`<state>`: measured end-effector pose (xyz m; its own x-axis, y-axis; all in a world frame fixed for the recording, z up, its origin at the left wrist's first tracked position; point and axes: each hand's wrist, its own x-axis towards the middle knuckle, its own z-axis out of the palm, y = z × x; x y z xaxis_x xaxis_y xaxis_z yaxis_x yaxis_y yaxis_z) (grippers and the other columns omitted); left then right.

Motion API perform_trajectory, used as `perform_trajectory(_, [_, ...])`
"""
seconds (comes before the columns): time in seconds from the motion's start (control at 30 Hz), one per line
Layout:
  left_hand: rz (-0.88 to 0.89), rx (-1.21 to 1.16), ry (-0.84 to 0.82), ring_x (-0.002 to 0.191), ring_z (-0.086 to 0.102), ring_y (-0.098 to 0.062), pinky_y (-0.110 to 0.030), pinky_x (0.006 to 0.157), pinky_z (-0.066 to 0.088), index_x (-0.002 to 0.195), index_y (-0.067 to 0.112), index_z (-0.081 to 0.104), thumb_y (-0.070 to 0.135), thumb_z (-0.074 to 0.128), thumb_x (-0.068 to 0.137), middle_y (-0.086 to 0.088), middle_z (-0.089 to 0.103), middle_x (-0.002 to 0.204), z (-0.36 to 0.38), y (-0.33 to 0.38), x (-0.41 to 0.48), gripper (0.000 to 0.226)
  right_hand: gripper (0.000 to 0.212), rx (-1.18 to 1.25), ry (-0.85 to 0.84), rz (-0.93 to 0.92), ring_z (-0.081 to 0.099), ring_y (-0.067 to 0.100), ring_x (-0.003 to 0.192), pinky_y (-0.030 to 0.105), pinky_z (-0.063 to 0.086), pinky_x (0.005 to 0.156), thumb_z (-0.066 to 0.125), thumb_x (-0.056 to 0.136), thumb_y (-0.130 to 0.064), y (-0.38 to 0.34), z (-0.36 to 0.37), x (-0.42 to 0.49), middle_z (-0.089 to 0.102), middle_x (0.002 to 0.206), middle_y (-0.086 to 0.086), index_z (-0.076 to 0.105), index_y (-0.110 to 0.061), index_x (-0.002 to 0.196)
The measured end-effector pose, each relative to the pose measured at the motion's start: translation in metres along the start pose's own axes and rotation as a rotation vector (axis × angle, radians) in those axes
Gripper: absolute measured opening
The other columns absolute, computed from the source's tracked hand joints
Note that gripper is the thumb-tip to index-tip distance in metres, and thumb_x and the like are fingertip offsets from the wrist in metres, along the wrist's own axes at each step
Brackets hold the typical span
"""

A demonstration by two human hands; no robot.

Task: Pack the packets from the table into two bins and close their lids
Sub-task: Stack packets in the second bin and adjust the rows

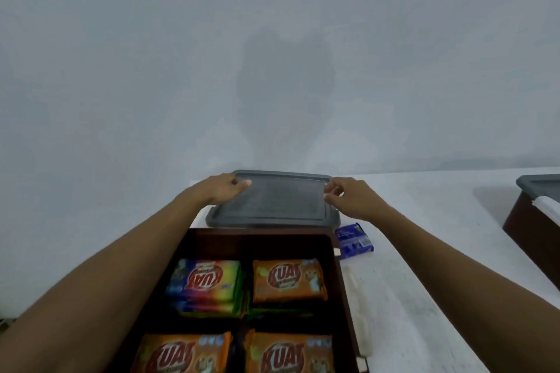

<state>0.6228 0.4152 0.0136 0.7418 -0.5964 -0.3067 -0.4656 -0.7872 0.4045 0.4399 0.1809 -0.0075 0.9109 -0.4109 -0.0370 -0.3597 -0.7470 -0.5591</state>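
- The left hand reaches forward over the open bin and grips the far left corner of the grey lid. Its thumb lies on top and its fingers are tucked round the rim.
- The open bin is dark brown and stands nearest the person on the white worktop. It holds packets in four stacks.
- A rainbow-coloured packet tops the far left stack, and an orange packet tops the far right one.
- Two more orange packets top the near stacks, cut off by the bottom edge of the view.
- The grey lid sits roughly level just beyond the bin's far rim. Whether it rests on the worktop or is raised off it cannot be told.
- The right hand pinches the lid's far right corner between thumb and curled fingers.
- A blue packet lies on the worktop just beside the bin's far right corner, outside it.
- A second brown bin stands well apart at the right edge, with its own grey cover on top.
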Motion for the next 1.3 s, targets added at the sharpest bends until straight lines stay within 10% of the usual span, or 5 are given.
perform_trajectory(0.23, [-0.318, -0.232, -0.164, 0.133, 0.041, -0.039, -0.05, 0.106, 0.037, 0.151, 0.015, 0.025, 0.073, 0.024, 0.089, -0.015, 0.029, 0.156, 0.006, 0.009, 0.038, 0.086, 0.057, 0.222, -0.09, 0.224, 0.054, 0.024, 0.116, 0.037, 0.049, 0.091, 0.046, 0.095, -0.053, 0.031, 0.01, 0.034, 0.051, 0.139, 0.009, 0.044, -0.017, 0.139])
perform_trajectory(0.57, [0.0, -0.246, -0.26, 0.112, 0.056, -0.023, -0.038, 0.096, 0.046, 0.145, 0.018, 0.037, 0.067, 0.026, 0.093, -0.008, 0.052, 0.131, 0.037, 0.105, 0.057, 0.072, 0.07, -0.167, 0.064, 0.462, 0.053, 0.038, 0.117, 0.048, 0.043, 0.097, 0.034, 0.09, -0.069, 0.12, -0.034, 0.04, 0.055, 0.132, 0.017, 0.044, -0.017, 0.136])
perform_trajectory(0.7, [0.132, -0.051, -0.223, 0.131, 0.046, -0.027, -0.044, 0.111, 0.034, 0.148, 0.016, 0.035, 0.065, 0.027, 0.095, -0.008, 0.04, 0.151, 0.052, 0.135, 0.068, 0.073, 0.061, -0.294, 0.037, 0.432, 0.049, 0.037, 0.117, 0.054, 0.042, 0.099, 0.032, 0.089, -0.07, 0.144, -0.039, 0.033, 0.057, 0.124, 0.016, 0.057, -0.017, 0.107])
perform_trajectory(1.0, [0.321, 0.09, -0.138, 0.122, 0.049, -0.024, -0.035, 0.097, 0.04, 0.134, 0.016, 0.049, 0.035, 0.035, 0.104, -0.008, 0.05, 0.141, 0.067, 0.137, 0.09, 0.039, 0.058, -0.278, -0.112, 0.031, 0.021, 0.024, 0.146, 0.056, 0.019, 0.117, 0.031, 0.096, -0.06, 0.134, -0.013, 0.037, 0.021, 0.16, 0.001, 0.031, -0.033, 0.147])
perform_trajectory(1.3, [0.356, 0.355, -0.194, 0.128, 0.045, -0.025, -0.037, 0.106, 0.039, 0.144, 0.015, 0.037, 0.025, 0.067, 0.089, -0.009, 0.045, 0.143, 0.083, 0.122, 0.102, 0.064, 0.047, -0.305, 0.015, 0.143, 0.043, 0.025, 0.13, 0.067, 0.029, 0.107, 0.031, 0.095, -0.062, 0.177, -0.026, 0.02, 0.047, 0.14, -0.001, 0.057, -0.032, 0.12])
